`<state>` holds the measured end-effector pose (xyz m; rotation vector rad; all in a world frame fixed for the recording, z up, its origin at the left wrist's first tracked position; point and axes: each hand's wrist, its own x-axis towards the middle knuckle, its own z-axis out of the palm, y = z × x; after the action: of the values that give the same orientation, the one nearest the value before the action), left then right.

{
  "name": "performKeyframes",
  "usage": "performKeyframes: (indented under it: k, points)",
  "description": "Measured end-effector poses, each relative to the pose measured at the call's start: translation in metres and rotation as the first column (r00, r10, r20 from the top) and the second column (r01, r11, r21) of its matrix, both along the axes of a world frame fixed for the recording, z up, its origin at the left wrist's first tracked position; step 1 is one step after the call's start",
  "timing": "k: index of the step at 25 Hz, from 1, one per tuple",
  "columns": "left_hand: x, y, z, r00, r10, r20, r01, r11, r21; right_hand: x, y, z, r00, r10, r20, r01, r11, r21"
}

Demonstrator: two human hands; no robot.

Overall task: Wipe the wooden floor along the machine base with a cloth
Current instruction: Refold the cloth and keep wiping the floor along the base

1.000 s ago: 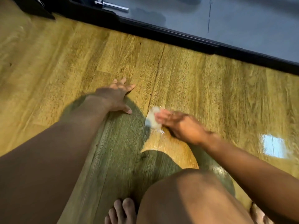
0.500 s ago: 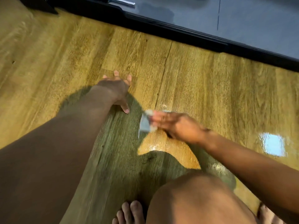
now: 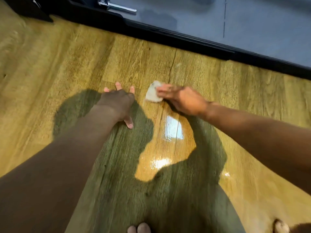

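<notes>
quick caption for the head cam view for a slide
Right hand presses a small white cloth to the wooden floor near the black machine base, left hand braced flat.

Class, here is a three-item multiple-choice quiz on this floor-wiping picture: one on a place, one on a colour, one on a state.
1. Where is the cloth?
A. on the machine base
B. on the wooden floor, under the right hand's fingertips
C. beside the toes

2. What colour is the machine base edge?
A. black
B. red
C. white

3. What is the left hand doing?
A. gripping the cloth
B. lifted in the air
C. pressed flat on the floor

Answers: 1 B, the right hand pins it to the wooden floor; 2 A, a black strip borders the planks; 3 C, fingers spread, holding nothing.
</notes>
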<state>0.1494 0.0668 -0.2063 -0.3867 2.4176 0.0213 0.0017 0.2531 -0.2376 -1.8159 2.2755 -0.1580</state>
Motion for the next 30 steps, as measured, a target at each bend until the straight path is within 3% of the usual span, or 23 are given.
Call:
performKeyframes:
  k: [2, 3, 7, 8, 12, 14, 15, 19, 20, 23, 24, 26, 28, 30]
  points:
    - [0.000, -0.002, -0.001, 1.000, 0.017, -0.013, -0.017, 1.000, 0.019, -0.010, -0.014, 0.000, 0.980, -0.199, 0.031, 0.200, 0.979, -0.037]
    - [0.000, -0.002, -0.003, 1.000, 0.021, -0.016, -0.021, 0.999, 0.027, -0.003, -0.014, -0.001, 0.976, -0.213, 0.032, 0.214, 0.976, -0.028]
    - [0.002, -0.004, -0.013, 0.999, 0.039, 0.009, -0.039, 0.999, 0.013, 0.008, 0.002, -0.003, 0.990, 0.119, 0.075, -0.120, 0.993, 0.008]
    - [0.001, -0.004, -0.014, 0.999, 0.046, 0.012, -0.046, 0.999, 0.015, -0.011, -0.005, 0.000, 0.991, 0.121, 0.050, -0.121, 0.993, 0.001]
    - [0.001, -0.004, -0.016, 0.997, 0.073, 0.029, -0.074, 0.997, 0.024, -0.081, -0.046, 0.002, 0.961, -0.276, 0.014, 0.276, 0.959, -0.056]
    - [0.001, -0.004, -0.014, 0.997, 0.070, 0.033, -0.071, 0.997, 0.022, -0.069, -0.054, -0.010, 0.915, -0.403, 0.031, 0.404, 0.911, -0.084]
    - [0.001, -0.004, -0.012, 0.996, 0.079, 0.039, -0.080, 0.996, 0.026, -0.050, -0.054, -0.014, 0.916, -0.395, 0.073, 0.400, 0.914, -0.075]
    - [-0.002, 0.001, -0.009, 0.993, 0.102, 0.061, -0.103, 0.995, 0.009, -0.033, -0.041, -0.015, 0.997, -0.018, 0.077, 0.027, 0.993, -0.112]
    - [-0.001, 0.001, -0.009, 0.992, 0.106, 0.063, -0.106, 0.994, 0.005, -0.054, -0.047, -0.014, 0.996, -0.039, 0.075, 0.047, 0.993, -0.107]
    - [0.002, 0.001, -0.011, 0.988, 0.149, 0.051, -0.150, 0.988, 0.018, -0.097, -0.065, -0.017, 0.922, -0.373, 0.105, 0.383, 0.920, -0.086]
    - [0.002, 0.001, -0.012, 0.985, 0.165, 0.046, -0.166, 0.986, 0.028, -0.092, -0.069, -0.016, 0.906, -0.414, 0.083, 0.420, 0.905, -0.072]
    - [0.003, 0.003, -0.011, 0.979, 0.197, 0.046, -0.199, 0.979, 0.038, -0.063, -0.068, -0.016, 0.950, -0.304, 0.074, 0.308, 0.951, -0.042]
    - [0.006, 0.004, -0.012, 0.971, 0.234, 0.044, -0.236, 0.971, 0.048, -0.031, -0.056, -0.018, 0.992, -0.085, 0.088, 0.091, 0.994, -0.065]
    - [0.010, 0.002, -0.013, 0.962, 0.272, 0.003, -0.272, 0.961, 0.048, -0.020, -0.050, -0.019, 0.992, 0.070, 0.106, -0.062, 0.995, -0.079]
